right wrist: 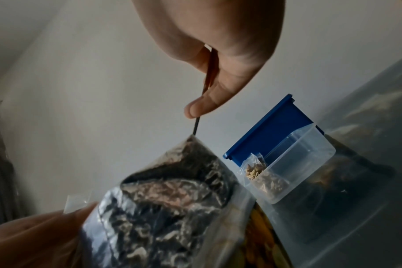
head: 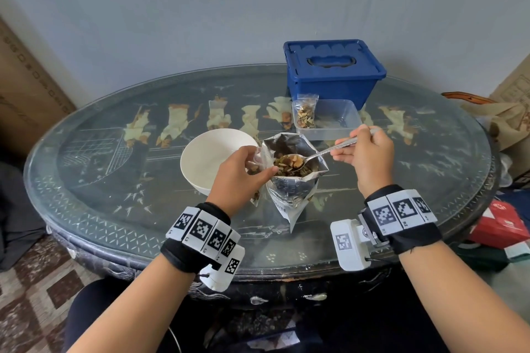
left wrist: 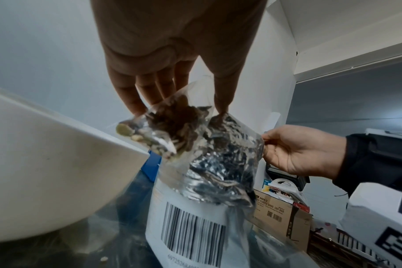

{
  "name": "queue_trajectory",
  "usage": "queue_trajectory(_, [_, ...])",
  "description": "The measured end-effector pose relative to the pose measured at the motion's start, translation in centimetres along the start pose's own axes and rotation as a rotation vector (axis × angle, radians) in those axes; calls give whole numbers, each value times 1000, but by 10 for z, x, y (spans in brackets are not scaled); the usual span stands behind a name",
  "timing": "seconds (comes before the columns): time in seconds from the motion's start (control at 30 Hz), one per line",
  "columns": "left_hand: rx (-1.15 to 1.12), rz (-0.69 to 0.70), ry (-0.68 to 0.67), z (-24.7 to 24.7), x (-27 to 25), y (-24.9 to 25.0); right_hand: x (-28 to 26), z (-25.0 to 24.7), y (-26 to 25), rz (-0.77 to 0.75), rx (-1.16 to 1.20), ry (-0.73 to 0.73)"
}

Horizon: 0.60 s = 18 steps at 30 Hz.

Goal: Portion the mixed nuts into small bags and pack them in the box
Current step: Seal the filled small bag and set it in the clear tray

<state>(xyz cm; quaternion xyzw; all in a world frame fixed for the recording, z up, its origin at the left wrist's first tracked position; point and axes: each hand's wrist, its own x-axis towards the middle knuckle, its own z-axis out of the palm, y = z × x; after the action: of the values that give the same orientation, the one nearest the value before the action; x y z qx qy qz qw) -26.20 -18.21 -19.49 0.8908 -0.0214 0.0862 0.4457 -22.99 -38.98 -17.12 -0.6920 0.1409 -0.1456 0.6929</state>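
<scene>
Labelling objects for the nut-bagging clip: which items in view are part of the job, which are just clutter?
In the job:
- foil nut pouch
- spoon, in right hand
- small clear bag, pinched by left hand
- filled bag in clear tub
- blue lidded box

Unclear or lying about:
- white bowl, role unclear
- red carton beside the table
- cardboard boxes
</scene>
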Motion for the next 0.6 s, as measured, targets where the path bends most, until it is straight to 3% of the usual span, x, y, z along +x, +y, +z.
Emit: queue_trajectory(0.6, [361, 179, -306, -15, 36, 31, 4, -10, -42, -106, 33, 30])
